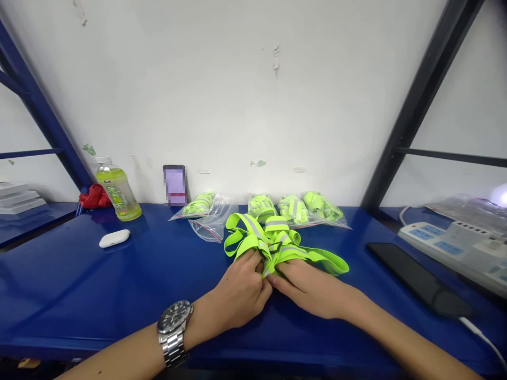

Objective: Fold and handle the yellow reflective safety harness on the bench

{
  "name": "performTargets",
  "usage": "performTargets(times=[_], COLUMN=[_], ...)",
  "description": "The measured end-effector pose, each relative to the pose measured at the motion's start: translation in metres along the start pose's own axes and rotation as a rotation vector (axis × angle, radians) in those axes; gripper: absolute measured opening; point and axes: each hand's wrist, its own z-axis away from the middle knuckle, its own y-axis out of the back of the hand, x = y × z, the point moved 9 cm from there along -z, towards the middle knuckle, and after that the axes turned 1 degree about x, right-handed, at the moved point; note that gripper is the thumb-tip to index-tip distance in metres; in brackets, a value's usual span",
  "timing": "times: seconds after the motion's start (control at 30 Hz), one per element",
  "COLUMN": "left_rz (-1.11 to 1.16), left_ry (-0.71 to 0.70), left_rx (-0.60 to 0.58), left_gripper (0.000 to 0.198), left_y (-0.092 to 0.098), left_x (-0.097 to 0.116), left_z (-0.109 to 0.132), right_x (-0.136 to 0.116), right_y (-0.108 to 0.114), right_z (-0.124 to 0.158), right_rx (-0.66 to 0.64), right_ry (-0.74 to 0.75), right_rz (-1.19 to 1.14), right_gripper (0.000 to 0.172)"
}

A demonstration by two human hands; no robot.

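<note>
Neon-green straps lie bunched on the tabletop just beyond the knuckles; left hand and right hand both pinch their near end. Flat loops and a firm pinch would serve best, I'd say.

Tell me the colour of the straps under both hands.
Neon yellow-green straps with grey reflective stripes, seen best in the head view.

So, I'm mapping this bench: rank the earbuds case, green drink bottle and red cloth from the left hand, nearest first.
1. White earbuds case, left of the left hand gripping the neon reflective straps.
2. Green drink bottle, behind the case, at the wall.
3. Red cloth, left of the bottle.
</note>
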Motion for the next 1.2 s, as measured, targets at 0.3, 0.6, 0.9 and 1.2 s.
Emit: performTargets(times=[0.3, 0.6, 0.9, 1.2], left_rz=[-0.171, -0.319, 0.072, 0.063], left_ry=[-0.11, -0.308, -0.008, 0.33], left_rx=[-0.086, -0.086, -0.17, -0.238], left_gripper=[0.03, 0.025, 0.033, 0.032], left_y=[0.003, 0.011, -0.003, -0.014], left_x=[0.004, 0.013, -0.03, -0.061], left_z=[0.008, 0.013, 0.003, -0.006], right_x=[-0.024, -0.044, -0.011, 0.009], right_y=[-0.003, -0.017, 0.02, 0.016], right_z=[0.018, 0.011, -0.01, -0.025], right_rx=[0.085, 0.239, 0.278, 0.297], right_ry=[0.242, 0.527, 0.205, -0.003], right_rz=[0.323, 0.799, 0.144, 0.077], right_gripper=[0.043, 0.023, 0.023, 0.036])
